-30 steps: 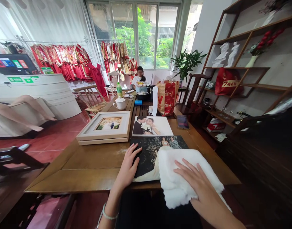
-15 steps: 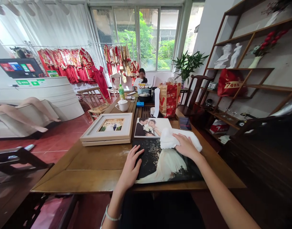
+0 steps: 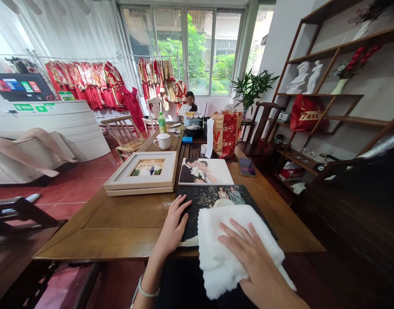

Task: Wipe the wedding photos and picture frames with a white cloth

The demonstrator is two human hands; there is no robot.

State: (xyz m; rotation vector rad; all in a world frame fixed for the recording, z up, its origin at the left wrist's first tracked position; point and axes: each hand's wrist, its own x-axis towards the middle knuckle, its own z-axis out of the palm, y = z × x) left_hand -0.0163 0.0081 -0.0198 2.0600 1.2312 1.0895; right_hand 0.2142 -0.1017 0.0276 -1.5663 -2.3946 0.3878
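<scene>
A dark wedding photo print (image 3: 212, 197) lies flat at the near edge of the wooden table (image 3: 129, 219). My left hand (image 3: 172, 227) rests open on the print's left edge, fingers spread. My right hand (image 3: 251, 253) lies flat with fingers stretched out on a white fluffy cloth (image 3: 222, 240) that covers the near part of the print and hangs over the table's edge.
Behind the print lie a second wedding photo (image 3: 205, 171) and stacked white frames (image 3: 142, 171). Farther back are a white cup (image 3: 163, 140), a green bottle (image 3: 161, 122), a red bag (image 3: 226, 133) and a seated person (image 3: 188, 105). Wooden shelves (image 3: 328, 94) stand on the right.
My right hand has drawn the cloth from the far end of the print back to the near edge. My left hand has stayed on the print's left edge.
</scene>
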